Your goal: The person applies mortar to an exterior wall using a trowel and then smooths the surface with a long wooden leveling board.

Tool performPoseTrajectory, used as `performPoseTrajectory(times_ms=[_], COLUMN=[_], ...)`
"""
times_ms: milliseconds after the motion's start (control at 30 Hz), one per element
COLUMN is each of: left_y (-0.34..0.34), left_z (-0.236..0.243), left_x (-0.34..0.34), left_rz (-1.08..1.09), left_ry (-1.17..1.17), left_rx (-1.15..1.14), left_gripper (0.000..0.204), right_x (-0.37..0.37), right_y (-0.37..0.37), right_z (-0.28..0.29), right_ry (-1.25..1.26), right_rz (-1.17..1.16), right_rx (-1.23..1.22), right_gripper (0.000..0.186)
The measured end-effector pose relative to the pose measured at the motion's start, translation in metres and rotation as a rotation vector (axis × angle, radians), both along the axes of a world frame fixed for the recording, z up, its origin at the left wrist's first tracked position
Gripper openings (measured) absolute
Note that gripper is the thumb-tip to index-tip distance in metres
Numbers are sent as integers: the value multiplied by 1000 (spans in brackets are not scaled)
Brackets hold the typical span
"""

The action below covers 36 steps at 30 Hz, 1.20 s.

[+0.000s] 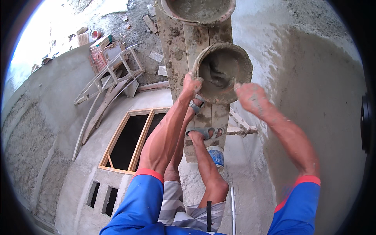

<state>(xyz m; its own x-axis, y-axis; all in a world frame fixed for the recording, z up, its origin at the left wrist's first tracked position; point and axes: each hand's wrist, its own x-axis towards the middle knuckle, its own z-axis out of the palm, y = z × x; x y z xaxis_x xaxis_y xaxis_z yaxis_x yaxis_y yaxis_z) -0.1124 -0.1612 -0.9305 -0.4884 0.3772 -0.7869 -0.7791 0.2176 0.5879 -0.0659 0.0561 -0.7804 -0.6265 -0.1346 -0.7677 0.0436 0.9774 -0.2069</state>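
A round bucket (243, 58) of wet grey mortar (231, 64) stands tilted toward me on the wooden planks. My left hand (192, 84) is closed around its left rim, thumb toward the inside. At the right rim, my right hand (250, 96) is a fist smeared with mortar, slightly blurred. Something narrow may run from that fist into the bucket, but what it grips is hidden. Dark, wet swirls mark the middle of the mortar. Beyond it, a second mortar-filled tub (172, 13) sits farther along the planks.
My sandalled feet (199, 133) stand on the plank platform (196, 37), which is spattered with mortar. Below its edge hangs or stands a white-and-blue pail (216, 157). A plastered wall (313, 98) rises at right. To the left are a wooden window frame (150, 127) and a wooden rack (115, 76).
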Motion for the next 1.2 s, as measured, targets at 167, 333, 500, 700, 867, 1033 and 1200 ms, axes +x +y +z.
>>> performPoseTrajectory(times_ms=[167, 333, 500, 700, 867, 1033, 1200], left_y=[8, 13, 23, 0, -6, -29, -53], left_z=[-7, -30, 11, 4, -4, -24, -36], left_x=[7, 32, 20, 19, 25, 32, 32], left_rz=[-7, 64, 191, 114, -25, 75, -264], left_ry=[5, 130, 111, 16, 31, -61, 641], left_rx=[-48, -277, -164, -257, -320, -147, 88], left_gripper=[39, 43, 48, 42, 34, 27, 21], right_x=[-24, 3, -15, -1, 75, 93, 69], right_y=[13, 8, 28, 26, -8, -85, -135], right_z=[-29, -102, -98, -76, -118, -125, -119], right_ry=[166, -19, -338, -859, -968, -790, -453], right_rz=[-109, -276, -149, -880, -1395, -2029, -2217], right_rx=[78, 186, 109, -288, -849, -1721, -2420], right_gripper=[15, 15, 16, 9, 15, 28, 27])
